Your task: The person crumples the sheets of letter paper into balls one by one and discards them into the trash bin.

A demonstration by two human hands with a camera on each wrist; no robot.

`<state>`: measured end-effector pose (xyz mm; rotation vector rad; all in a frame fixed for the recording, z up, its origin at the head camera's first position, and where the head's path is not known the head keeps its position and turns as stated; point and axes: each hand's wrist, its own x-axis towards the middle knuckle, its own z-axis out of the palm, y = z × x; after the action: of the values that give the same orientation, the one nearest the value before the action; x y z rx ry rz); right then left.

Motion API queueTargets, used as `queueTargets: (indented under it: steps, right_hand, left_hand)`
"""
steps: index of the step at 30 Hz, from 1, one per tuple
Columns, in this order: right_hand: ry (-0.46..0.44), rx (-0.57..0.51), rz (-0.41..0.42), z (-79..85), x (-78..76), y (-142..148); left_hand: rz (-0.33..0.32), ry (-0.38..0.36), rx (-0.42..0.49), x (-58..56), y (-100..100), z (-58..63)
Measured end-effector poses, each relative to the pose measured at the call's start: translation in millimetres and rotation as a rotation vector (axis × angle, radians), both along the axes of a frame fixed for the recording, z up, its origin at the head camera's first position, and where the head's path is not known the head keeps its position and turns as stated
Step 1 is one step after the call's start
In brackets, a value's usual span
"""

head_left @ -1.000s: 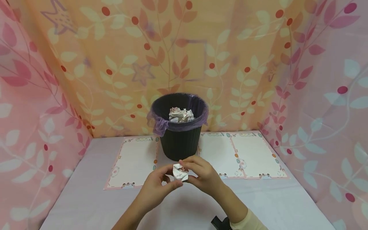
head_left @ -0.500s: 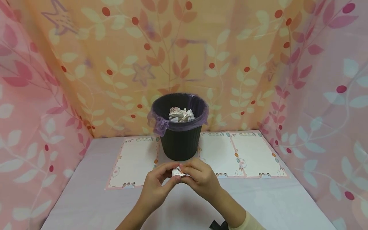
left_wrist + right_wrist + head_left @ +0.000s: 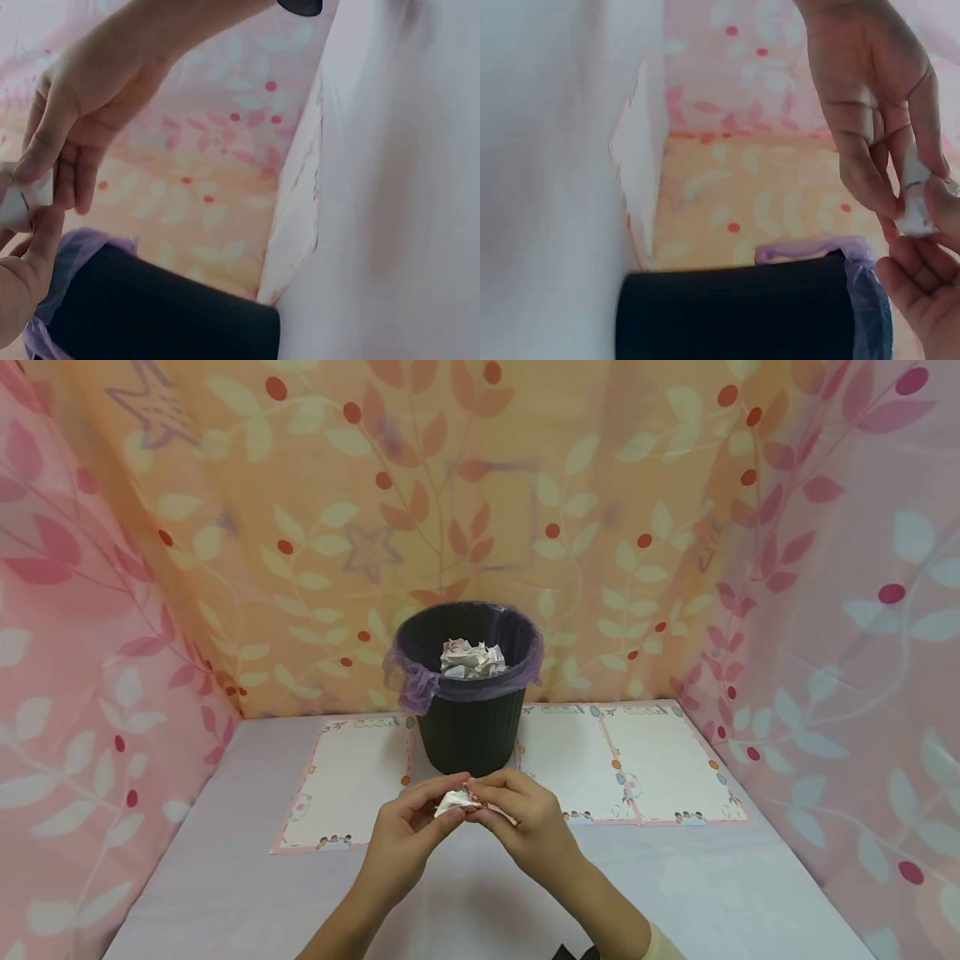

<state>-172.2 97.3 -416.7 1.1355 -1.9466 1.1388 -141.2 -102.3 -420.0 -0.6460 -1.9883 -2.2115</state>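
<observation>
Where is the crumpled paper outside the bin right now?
In the head view, the crumpled paper is below centre, held between the left hand and right hand, in front of the black bin.

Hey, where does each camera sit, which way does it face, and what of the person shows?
Head: on the head, facing forward and down at crumpled paper and bin; left hand, right hand and forearms show.
Left wrist: faces the bin and right curtain, image sideways; right hand at upper left, part of left hand at left edge.
Right wrist: faces the bin and left curtain, image sideways; left hand at upper right, part of right hand at lower right.
Both wrist views share the paper and bin.
</observation>
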Motion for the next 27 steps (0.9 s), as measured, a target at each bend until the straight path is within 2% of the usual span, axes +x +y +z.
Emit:
queueTargets:
  steps: [2, 4, 5, 8, 12, 14, 16, 19, 22, 27]
  right_hand:
    - [-0.128, -0.098, 0.042, -2.1, 0.8, -1]
    - [-0.178, -0.168, 0.05, -4.9, 1.4, -4]
    - [-0.175, -0.19, 0.053, -6.3, 1.5, -5]
    - [-0.027, -0.188, 0.039, -11.1, 1.0, -11]
    - [0.206, -0.179, 0.033, -14.6, -1.6, -17]
    - [0.235, -0.195, 0.048, -15.8, -1.9, -20]
    - [0.191, -0.219, 0.063, -16.0, -0.9, -22]
    - [0.035, -0.247, 0.048, -17.1, 3.0, -23]
    - [-0.14, -0.253, -0.008, -15.8, 10.5, -24]
    - [-0.366, -0.259, -0.045, -11.8, 24.0, -25]
  left_hand:
    - [0.028, -0.071, 0.053, 0.3, 2, 0.1]
    - [0.073, -0.148, 0.104, 1.7, 4, 0.1]
    - [0.1, -0.18, 0.126, 2.9, 6, 0.0]
    - [0.167, -0.225, 0.167, 7.2, 11, -0.2]
    - [0.229, -0.17, 0.211, 11.2, 16, -0.6]
    - [0.259, -0.142, 0.216, 11.8, 17, -0.5]
    - [0.274, -0.134, 0.219, 11.1, 17, -0.6]
    - [0.291, -0.138, 0.214, 9.0, 15, -1.0]
    - [0.294, -0.122, 0.22, 7.7, 14, -1.5]
    - [0.276, -0.052, 0.236, 8.9, 15, -4.0]
